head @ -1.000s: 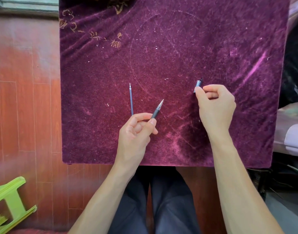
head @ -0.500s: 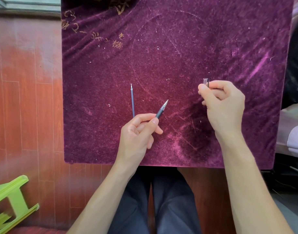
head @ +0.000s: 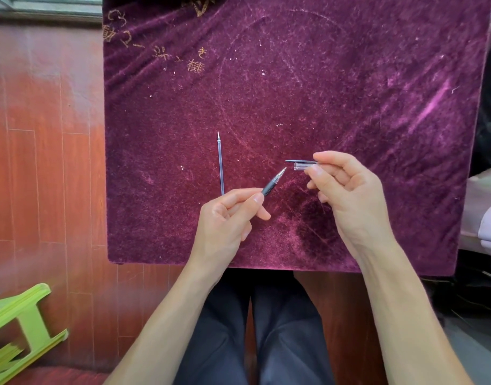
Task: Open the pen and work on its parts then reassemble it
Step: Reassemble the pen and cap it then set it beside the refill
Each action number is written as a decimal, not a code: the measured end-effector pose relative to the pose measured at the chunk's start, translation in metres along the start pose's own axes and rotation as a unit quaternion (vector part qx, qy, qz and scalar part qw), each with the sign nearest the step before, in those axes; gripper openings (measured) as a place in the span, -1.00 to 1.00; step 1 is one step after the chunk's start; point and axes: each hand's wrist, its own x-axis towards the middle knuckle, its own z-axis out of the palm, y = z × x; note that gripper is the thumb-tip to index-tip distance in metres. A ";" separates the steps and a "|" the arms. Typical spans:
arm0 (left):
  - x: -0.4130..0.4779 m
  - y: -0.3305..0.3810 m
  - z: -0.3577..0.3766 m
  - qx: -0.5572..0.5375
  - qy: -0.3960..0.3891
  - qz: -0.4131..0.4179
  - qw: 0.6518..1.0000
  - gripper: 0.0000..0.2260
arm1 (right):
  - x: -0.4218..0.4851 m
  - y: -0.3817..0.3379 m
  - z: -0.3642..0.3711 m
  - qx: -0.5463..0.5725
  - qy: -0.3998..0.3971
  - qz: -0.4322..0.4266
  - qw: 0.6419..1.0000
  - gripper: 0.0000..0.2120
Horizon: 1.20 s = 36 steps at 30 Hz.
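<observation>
From the head view, we pinch the pen barrel [head: 272,182] in our left hand [head: 227,218], its tip aimed up-right at the clear cap [head: 304,164] pinched in our right hand [head: 347,190]. The cap's open mouth faces left, just beside the tip. The refill [head: 220,165] lies lengthwise on the desk [head: 350,79], nearer our left hand; whether the barrel already holds one, we cannot tell.
</observation>
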 end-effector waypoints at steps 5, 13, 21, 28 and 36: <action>0.000 0.001 -0.002 -0.008 0.001 -0.009 1.000 -0.86 | 0.003 0.000 0.002 0.018 0.002 -0.003 1.000 -0.86; 0.001 0.000 -0.002 -0.010 -0.007 -0.012 1.000 -0.87 | 0.004 -0.002 0.005 0.011 0.001 -0.016 1.000 -0.84; 0.001 -0.002 -0.003 -0.017 -0.015 -0.018 1.000 -0.86 | 0.006 -0.006 0.007 -0.008 -0.024 -0.018 1.000 -0.82; 0.003 0.001 0.001 -0.014 -0.019 -0.024 0.999 -0.86 | 0.004 -0.005 0.012 -0.025 -0.049 -0.016 0.998 -0.83; 0.000 0.001 0.006 -0.063 -0.031 -0.054 0.996 -0.86 | -0.002 -0.002 0.024 0.053 -0.031 -0.012 0.998 -0.85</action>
